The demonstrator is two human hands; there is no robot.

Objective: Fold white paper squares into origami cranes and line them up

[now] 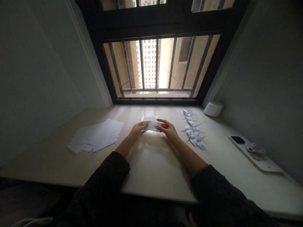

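A small folded piece of white paper [151,123] is held just above the pale desk [151,164], in front of the window. My left hand [138,129] pinches its left edge and my right hand [168,128] pinches its right edge, fingers curled over the top. Both arms wear dark sleeves. A loose pile of white paper sheets [96,136] lies to the left of my hands. A row of several folded white paper cranes [193,130] runs along the desk to the right of my right hand.
A white round container [213,108] stands at the back right corner. A white phone [254,151] with a sticker lies at the right edge by the wall. A barred window [156,67] faces the desk; walls close in on both sides.
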